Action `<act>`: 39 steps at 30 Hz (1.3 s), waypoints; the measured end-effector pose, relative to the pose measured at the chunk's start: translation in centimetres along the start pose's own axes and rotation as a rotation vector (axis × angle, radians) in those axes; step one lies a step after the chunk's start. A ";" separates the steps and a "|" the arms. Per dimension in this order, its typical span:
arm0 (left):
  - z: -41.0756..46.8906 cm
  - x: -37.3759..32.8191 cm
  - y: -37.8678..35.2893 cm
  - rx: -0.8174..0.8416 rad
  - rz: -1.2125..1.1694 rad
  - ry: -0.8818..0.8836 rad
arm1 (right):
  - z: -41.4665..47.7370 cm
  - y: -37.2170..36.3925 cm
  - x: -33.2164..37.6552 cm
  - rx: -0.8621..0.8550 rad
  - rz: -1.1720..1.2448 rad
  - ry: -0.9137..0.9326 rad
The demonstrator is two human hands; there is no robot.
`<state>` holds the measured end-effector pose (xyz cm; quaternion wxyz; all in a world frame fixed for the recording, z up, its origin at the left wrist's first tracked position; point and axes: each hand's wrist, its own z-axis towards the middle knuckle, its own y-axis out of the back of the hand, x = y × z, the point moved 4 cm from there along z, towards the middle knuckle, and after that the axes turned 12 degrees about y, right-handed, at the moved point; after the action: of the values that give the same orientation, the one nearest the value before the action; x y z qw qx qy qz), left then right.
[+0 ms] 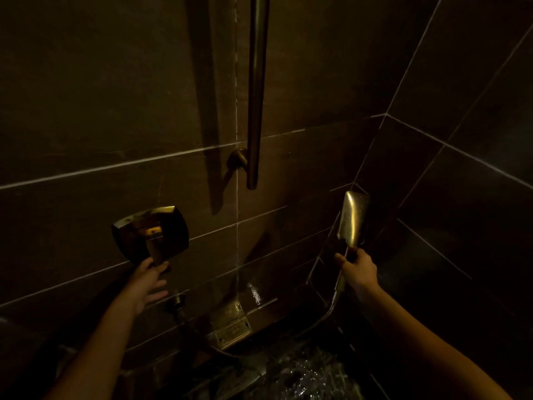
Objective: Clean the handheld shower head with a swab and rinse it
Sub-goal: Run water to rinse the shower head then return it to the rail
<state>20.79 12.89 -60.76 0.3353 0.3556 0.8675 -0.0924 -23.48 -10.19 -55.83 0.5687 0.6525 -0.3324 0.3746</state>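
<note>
1. Nearest, low in the frame: wet floor [302, 376], glinting with splashed water, droplets in the air above it. Dim light throughout.
2. Hose [323, 316] curves up from the floor area toward the right hand.
3. Right hand [359, 271] is wrapped around the handle of the handheld shower head [353, 219], fingers closed tight on it. The head stands upright, its brass back toward the camera, spray face turned away toward the tiled corner. Whether water leaves the face cannot be told.
4. Left hand [150, 277] reaches up to the lever under the wall valve plate [150, 233]. Thumb and forefinger pinch the lever's lower end; the other fingers hang loosely spread below.
5. Brass wall outlet [178, 301] sits just below the left hand. A brass floor drain [232, 327] lies at the wall's foot.
6. A thin stream of water [237, 226] falls along the tiled wall [86, 111], landing near the drain.
7. Farthest: the vertical slide bar [256, 96], fixed by a bracket near its lower end.
8. Judgement: the rinse step is in hand. No swab is visible, so swabbing looks done or set aside.
9. Next move probably calls for a measured turn of the lever while the right hand keeps its grip and aims the face downward, away from the body, to limit splashing.
</note>
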 end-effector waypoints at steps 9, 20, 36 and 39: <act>-0.8 1.1 0.9 0.041 0.004 0.033 | -0.5 0.5 -0.8 -0.040 -0.166 0.030; -1.3 1.3 0.0 0.086 -0.042 0.035 | -1.1 1.8 -1.4 -0.062 -0.167 0.004; -1.5 1.9 -0.3 0.118 -0.086 0.034 | -1.3 1.8 -2.7 0.184 -0.433 -0.086; -1.7 1.7 -0.5 0.118 -0.093 0.031 | -1.6 1.6 -2.7 0.220 -0.459 -0.084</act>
<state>18.71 14.15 -60.57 0.2958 0.3353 0.8812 -0.1535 -26.39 -8.80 -57.28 0.5502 0.7837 -0.1559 0.2423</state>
